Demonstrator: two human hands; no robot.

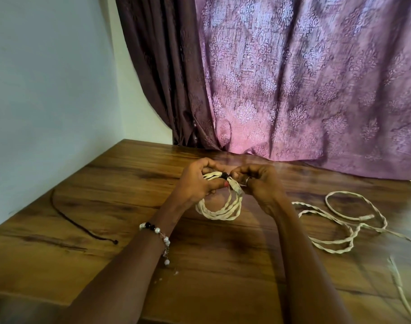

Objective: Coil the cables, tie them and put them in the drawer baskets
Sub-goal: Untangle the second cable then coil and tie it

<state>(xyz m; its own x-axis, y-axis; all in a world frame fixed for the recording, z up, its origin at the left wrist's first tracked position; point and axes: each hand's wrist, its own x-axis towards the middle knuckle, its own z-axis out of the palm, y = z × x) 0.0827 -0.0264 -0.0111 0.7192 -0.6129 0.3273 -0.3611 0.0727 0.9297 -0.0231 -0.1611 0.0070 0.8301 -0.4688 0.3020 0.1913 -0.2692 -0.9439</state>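
I hold the coiled cable above the table; my left hand grips it, my right hand pinches the black tie. I think I pull it tight next

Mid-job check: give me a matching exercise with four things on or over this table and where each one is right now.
Things:
1. coiled white cable
2. loose white cable
3. dark cord
4. bead bracelet

Places:
A. on the left wrist
B. flat on the table, left side
C. held up between both hands
D. sprawled on the table, right side

Pairs: 1-C, 2-D, 3-B, 4-A
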